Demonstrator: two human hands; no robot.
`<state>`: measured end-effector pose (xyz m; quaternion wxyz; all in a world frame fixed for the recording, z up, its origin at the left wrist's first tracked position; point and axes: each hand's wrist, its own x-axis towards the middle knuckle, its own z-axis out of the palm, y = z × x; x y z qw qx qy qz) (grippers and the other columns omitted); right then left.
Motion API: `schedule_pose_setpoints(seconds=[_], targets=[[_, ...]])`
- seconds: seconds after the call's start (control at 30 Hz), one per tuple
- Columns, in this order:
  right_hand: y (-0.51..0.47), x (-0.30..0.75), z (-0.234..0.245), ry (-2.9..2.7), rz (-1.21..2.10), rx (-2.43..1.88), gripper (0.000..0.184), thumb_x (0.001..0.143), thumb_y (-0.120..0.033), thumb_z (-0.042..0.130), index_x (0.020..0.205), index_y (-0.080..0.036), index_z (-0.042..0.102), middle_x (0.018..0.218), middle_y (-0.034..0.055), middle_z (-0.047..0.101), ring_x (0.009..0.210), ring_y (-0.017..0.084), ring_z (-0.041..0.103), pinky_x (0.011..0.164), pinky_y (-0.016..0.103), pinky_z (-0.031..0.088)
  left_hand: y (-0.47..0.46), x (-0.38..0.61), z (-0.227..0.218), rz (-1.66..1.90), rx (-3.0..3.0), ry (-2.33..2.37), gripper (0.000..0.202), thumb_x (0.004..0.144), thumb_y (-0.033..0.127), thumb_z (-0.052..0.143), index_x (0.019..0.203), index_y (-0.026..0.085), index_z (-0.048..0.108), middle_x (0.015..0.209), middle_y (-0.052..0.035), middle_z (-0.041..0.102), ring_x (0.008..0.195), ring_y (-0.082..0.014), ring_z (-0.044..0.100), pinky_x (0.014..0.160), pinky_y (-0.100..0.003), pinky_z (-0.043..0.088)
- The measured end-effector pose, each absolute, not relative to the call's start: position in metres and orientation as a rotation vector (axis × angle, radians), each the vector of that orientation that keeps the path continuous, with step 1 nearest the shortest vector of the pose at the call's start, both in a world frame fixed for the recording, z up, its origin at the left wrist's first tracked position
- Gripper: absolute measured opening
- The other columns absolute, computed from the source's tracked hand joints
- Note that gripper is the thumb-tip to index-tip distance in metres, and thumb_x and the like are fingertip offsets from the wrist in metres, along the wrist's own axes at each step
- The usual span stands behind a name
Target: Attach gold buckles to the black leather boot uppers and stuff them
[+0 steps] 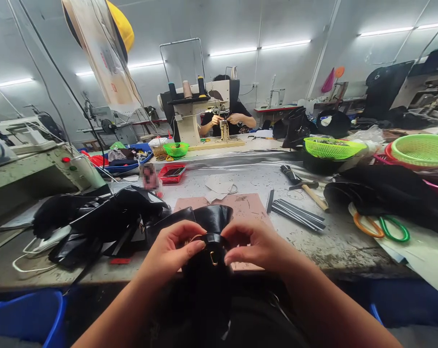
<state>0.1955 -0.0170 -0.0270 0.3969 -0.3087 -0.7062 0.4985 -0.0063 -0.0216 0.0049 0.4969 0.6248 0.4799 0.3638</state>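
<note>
Both my hands grip a glossy black leather piece [212, 212] at the near edge of the workbench. My left hand [180, 246] pinches one side of a black strap loop, and a thin gold edge shows beside its fingers. Opposite it, my right hand [249, 244] is closed on the other side of the loop. Between them hangs a small gold ring [214, 258] on the black leather. Dark material hangs below into shadow, and its shape is hard to make out. A pinkish work board [251, 205] lies under and behind the leather piece.
Black leather pieces [120, 212] are heaped at left. On the right lie a hammer [315, 197], dark strips [298, 215] and scissors with orange and green handles [380, 227]. Beyond stand a red tray [171, 173], a green basket [332, 148] and a sewing machine [193, 116] with a person behind it.
</note>
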Motion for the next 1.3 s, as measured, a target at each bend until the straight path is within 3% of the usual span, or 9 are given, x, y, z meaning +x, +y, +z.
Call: schedule_pose_setpoints(seconds=[0.1, 0.3, 0.53, 0.87, 0.97, 1.07, 1.13, 1.2, 1.3], targets=[[-0.018, 0.192, -0.031, -1.678, 1.430, -0.664, 0.019, 0.069, -0.030, 0.071, 0.078, -0.017, 0.061, 0.068, -0.0003, 0.064, 0.062, 0.013, 0.061, 0.055, 0.024, 0.049, -0.021, -0.007, 0.005, 0.876, 1.514, 1.133, 0.026, 0.062, 0.034, 0.073, 0.076, 0.015, 0.063, 0.065, -0.0005, 0.060, 0.056, -0.0113, 0.052, 0.049, -0.020, 0.040], [-0.021, 0.181, -0.031, -1.677, 0.936, -0.523, 0.009, 0.073, -0.024, 0.068, 0.069, -0.019, 0.062, 0.068, 0.0012, 0.062, 0.060, 0.012, 0.058, 0.052, 0.023, 0.046, -0.021, -0.004, 0.004, 0.880, 1.424, 1.045, 0.022, 0.061, 0.031, 0.075, 0.075, 0.016, 0.065, 0.062, 0.0015, 0.059, 0.052, -0.0088, 0.049, 0.046, -0.018, 0.037], [-0.015, 0.192, -0.020, -1.865, 0.880, -0.538, 0.021, 0.068, -0.019, 0.072, 0.060, -0.017, 0.053, 0.067, -0.0015, 0.054, 0.057, 0.009, 0.050, 0.047, 0.020, 0.039, -0.022, 0.002, 0.006, 0.842, 1.357, 1.050, 0.027, 0.057, 0.032, 0.077, 0.072, 0.014, 0.065, 0.059, 0.0010, 0.057, 0.049, -0.0074, 0.046, 0.041, -0.016, 0.033], [-0.019, 0.194, -0.034, -2.073, 0.030, -0.632, 0.015, 0.082, -0.012, 0.049, 0.068, -0.018, 0.050, 0.095, 0.0090, 0.064, 0.077, 0.016, 0.061, 0.063, 0.026, 0.048, -0.017, 0.000, 0.003, 0.750, 1.352, 1.051, 0.028, 0.058, 0.032, 0.076, 0.076, 0.013, 0.065, 0.058, 0.0017, 0.057, 0.046, -0.0064, 0.045, 0.040, -0.015, 0.033], [-0.014, 0.191, -0.040, -2.082, -0.078, -0.609, 0.013, 0.078, -0.011, 0.050, 0.068, -0.019, 0.046, 0.088, 0.0096, 0.067, 0.080, 0.019, 0.063, 0.066, 0.030, 0.050, -0.020, 0.004, 0.004, 0.728, 1.383, 1.030, 0.025, 0.059, 0.030, 0.074, 0.076, 0.013, 0.066, 0.054, 0.0022, 0.056, 0.045, -0.0061, 0.042, 0.042, -0.016, 0.031], [-0.010, 0.187, -0.044, -2.024, -0.077, -0.607, 0.011, 0.074, -0.008, 0.047, 0.078, -0.019, 0.047, 0.078, 0.0069, 0.067, 0.070, 0.017, 0.063, 0.058, 0.026, 0.048, -0.023, 0.007, 0.009, 0.717, 1.487, 1.007, 0.016, 0.059, 0.023, 0.072, 0.071, 0.014, 0.067, 0.056, 0.0021, 0.058, 0.051, -0.0077, 0.045, 0.049, -0.018, 0.036], [-0.010, 0.184, -0.045, -2.012, -0.025, -0.629, 0.022, 0.072, -0.005, 0.044, 0.090, -0.018, 0.049, 0.087, 0.0083, 0.067, 0.072, 0.017, 0.063, 0.056, 0.025, 0.047, -0.024, 0.009, 0.012, 0.702, 1.548, 1.028, 0.013, 0.057, 0.018, 0.072, 0.068, 0.014, 0.068, 0.060, 0.0011, 0.061, 0.057, -0.0097, 0.050, 0.056, -0.020, 0.039], [-0.013, 0.185, -0.041, -2.051, 0.085, -0.633, 0.027, 0.071, -0.004, 0.043, 0.092, -0.018, 0.052, 0.095, 0.0086, 0.065, 0.078, 0.017, 0.062, 0.059, 0.025, 0.048, -0.025, 0.009, 0.015, 0.656, 1.586, 1.051, 0.011, 0.057, 0.017, 0.070, 0.067, 0.013, 0.067, 0.063, 0.0007, 0.062, 0.061, -0.0107, 0.051, 0.058, -0.020, 0.039], [-0.016, 0.195, -0.028, -2.169, 0.401, -0.622, 0.026, 0.068, -0.002, 0.048, 0.085, -0.018, 0.058, 0.092, 0.0054, 0.063, 0.081, 0.015, 0.060, 0.069, 0.025, 0.048, -0.026, 0.007, 0.015, 0.568, 1.650, 1.061, 0.010, 0.059, 0.019, 0.068, 0.068, 0.013, 0.066, 0.061, 0.0017, 0.059, 0.059, -0.0102, 0.048, 0.056, -0.020, 0.037]])
